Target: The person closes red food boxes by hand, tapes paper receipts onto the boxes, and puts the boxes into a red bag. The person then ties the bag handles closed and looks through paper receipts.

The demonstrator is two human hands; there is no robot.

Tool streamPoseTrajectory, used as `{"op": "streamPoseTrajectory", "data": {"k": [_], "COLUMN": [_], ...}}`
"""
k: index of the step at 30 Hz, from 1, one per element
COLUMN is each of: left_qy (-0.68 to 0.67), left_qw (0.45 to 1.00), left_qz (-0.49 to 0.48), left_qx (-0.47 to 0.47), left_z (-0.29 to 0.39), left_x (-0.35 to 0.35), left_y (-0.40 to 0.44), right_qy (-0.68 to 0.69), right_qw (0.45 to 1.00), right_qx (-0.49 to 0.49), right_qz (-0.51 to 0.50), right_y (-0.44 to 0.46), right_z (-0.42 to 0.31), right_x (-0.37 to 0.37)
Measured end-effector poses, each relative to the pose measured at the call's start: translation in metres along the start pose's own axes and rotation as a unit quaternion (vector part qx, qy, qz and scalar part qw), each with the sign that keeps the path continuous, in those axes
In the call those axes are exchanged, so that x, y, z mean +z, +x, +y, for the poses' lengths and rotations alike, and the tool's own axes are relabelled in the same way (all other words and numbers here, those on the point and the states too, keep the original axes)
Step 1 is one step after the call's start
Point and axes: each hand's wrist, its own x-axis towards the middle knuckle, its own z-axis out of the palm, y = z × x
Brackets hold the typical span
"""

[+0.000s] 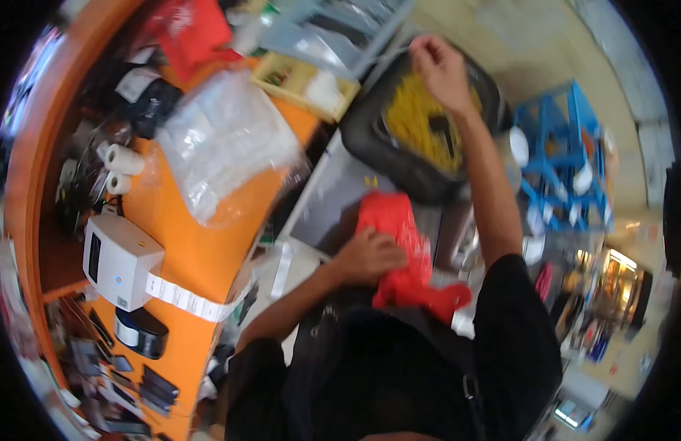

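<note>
L hand (371, 256) on red bag (399, 224), can't tell grip; R hand (440, 72) over blk tub (364, 136), fingers narrow

Light: fairly bright indoors | Glow: warm, blown-out display (621, 283), between 3 and 4 o'clock | Glare: white streaks on clear plastic (230, 143), 10 o'clock | Blur: my right fingers (427, 50) smeared, whole view soft | Edges: fisheye-bent, corners black

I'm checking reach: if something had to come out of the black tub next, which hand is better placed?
Right, I'd judge: the right hand is raised at the black tub, near its yellow contents. The left hand is on the red bag.
</note>
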Motion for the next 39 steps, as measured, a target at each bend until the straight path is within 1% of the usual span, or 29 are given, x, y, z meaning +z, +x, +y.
{"op": "streamPoseTrajectory", "data": {"k": [1, 3, 5, 6, 7, 10, 13, 14, 17, 20, 23, 26, 29, 30, 32, 33, 35, 36, 38, 39], "left_qy": [0.004, -0.029, -0.023, -0.007, 0.037, 0.155, 0.128, 0.099, 0.033, 0.026, 0.049, 0.056, 0.006, 0.018, 0.043, 0.043, 0.033, -0.014, -0.109, -0.133], "left_qw": [1.000, 0.999, 1.000, 1.000, 0.998, 0.983, 0.989, 0.994, 0.999, 0.997, 0.996, 0.989, 0.970, 0.959, 0.928, 0.937, 0.951, 0.940, 0.900, 0.898], "left_qz": [0.021, 0.010, 0.018, 0.029, 0.054, 0.101, 0.072, 0.039, 0.016, 0.002, -0.036, -0.084, -0.162, -0.215, -0.318, -0.295, -0.263, -0.265, -0.264, -0.270], "left_qx": [0.004, -0.012, -0.008, -0.005, 0.002, 0.024, 0.008, 0.006, -0.022, -0.076, -0.073, -0.109, -0.179, -0.184, -0.189, -0.179, -0.160, -0.216, -0.329, -0.322], "left_z": [-0.002, 0.001, 0.009, 0.006, 0.006, 0.019, 0.028, 0.028, 0.031, 0.047, 0.051, 0.054, 0.061, 0.061, 0.052, 0.048, 0.040, 0.041, 0.043, 0.035], "left_x": [0.004, -0.001, 0.000, 0.001, 0.003, 0.007, 0.003, -0.002, 0.003, -0.006, -0.010, -0.014, -0.028, -0.028, -0.034, -0.036, -0.039, -0.042, -0.044, -0.041], "left_y": [-0.002, 0.004, 0.005, 0.009, 0.010, 0.000, 0.012, 0.015, 0.012, 0.026, 0.033, 0.037, 0.064, 0.071, 0.084, 0.087, 0.084, 0.089, 0.102, 0.102], "right_qy": [0.137, 0.148, 0.180, 0.133, 0.090, -0.035, -0.019, -0.035, -0.097, -0.144, -0.196, -0.201, -0.137, -0.087, -0.003, 0.039, -0.081, -0.144, -0.184, -0.209], "right_qw": [0.990, 0.983, 0.960, 0.971, 0.978, 0.996, 0.996, 0.997, 0.991, 0.983, 0.968, 0.958, 0.975, 0.985, 0.999, 0.999, 0.991, 0.979, 0.972, 0.966], "right_qx": [0.029, 0.093, 0.213, 0.194, 0.178, 0.073, 0.065, 0.039, -0.051, -0.074, -0.118, -0.172, -0.136, -0.133, -0.038, 0.010, -0.079, -0.111, -0.091, -0.090], "right_qz": [0.018, 0.047, 0.038, 0.049, 0.058, 0.036, 0.055, 0.063, 0.080, 0.088, 0.101, 0.112, 0.113, 0.062, 0.026, 0.010, 0.068, 0.096, 0.115, 0.124], "right_y": [-0.034, -0.125, -0.226, -0.270, -0.300, -0.337, -0.341, -0.343, -0.354, -0.359, -0.362, -0.370, -0.373, -0.379, -0.385, -0.384, -0.375, -0.373, -0.371, -0.368], "right_z": [-0.027, -0.051, -0.053, -0.054, -0.053, -0.061, -0.065, -0.062, -0.058, -0.057, -0.052, -0.032, -0.028, -0.017, -0.023, -0.025, -0.026, -0.028, -0.040, -0.042], "right_x": [-0.015, -0.031, -0.027, -0.021, -0.016, -0.010, -0.009, -0.009, -0.009, -0.009, -0.011, -0.003, 0.002, 0.000, -0.004, -0.003, 0.001, 0.002, -0.006, -0.010]}}
